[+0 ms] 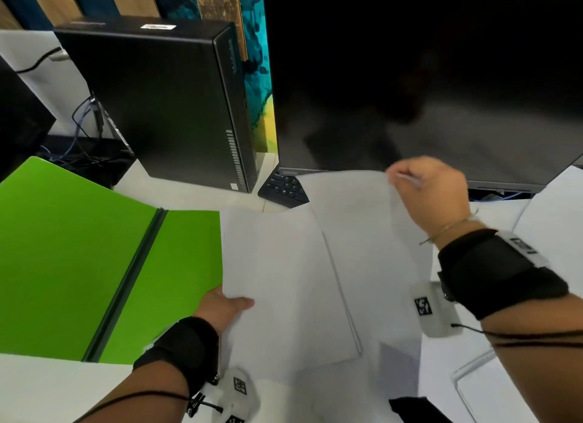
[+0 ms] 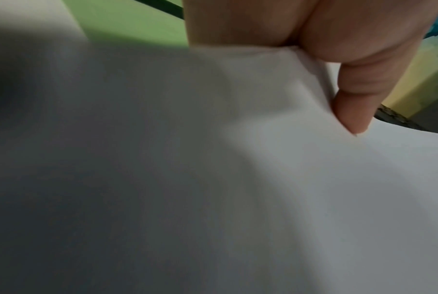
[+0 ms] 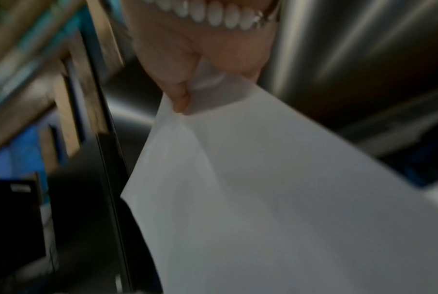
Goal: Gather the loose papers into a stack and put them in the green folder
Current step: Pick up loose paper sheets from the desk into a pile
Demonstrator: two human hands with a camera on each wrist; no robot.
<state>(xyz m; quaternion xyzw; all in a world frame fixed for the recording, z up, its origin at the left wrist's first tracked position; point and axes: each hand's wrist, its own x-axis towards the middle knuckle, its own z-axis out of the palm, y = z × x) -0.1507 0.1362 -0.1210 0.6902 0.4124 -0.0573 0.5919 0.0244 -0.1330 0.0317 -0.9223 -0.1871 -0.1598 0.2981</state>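
Note:
The green folder (image 1: 79, 258) lies open on the white desk at the left, a dark spine down its middle. My left hand (image 1: 225, 306) pinches the left edge of a stack of white papers (image 1: 284, 284), thumb on top, right beside the folder's inner flap. In the left wrist view my left hand (image 2: 333, 79) has its thumb pressed on the papers (image 2: 212, 179). My right hand (image 1: 422, 186) pinches the corner of a single white sheet (image 1: 356, 208), lifted in front of the monitor. The right wrist view shows my right hand (image 3: 187, 87) gripping that sheet (image 3: 263, 199).
A black monitor (image 1: 426, 75) stands straight ahead, a black computer tower (image 1: 176, 107) to its left, and a keyboard (image 1: 284, 189) pokes out beneath. More white paper (image 1: 492, 388) lies at the lower right. Cables (image 1: 85, 129) run behind the folder.

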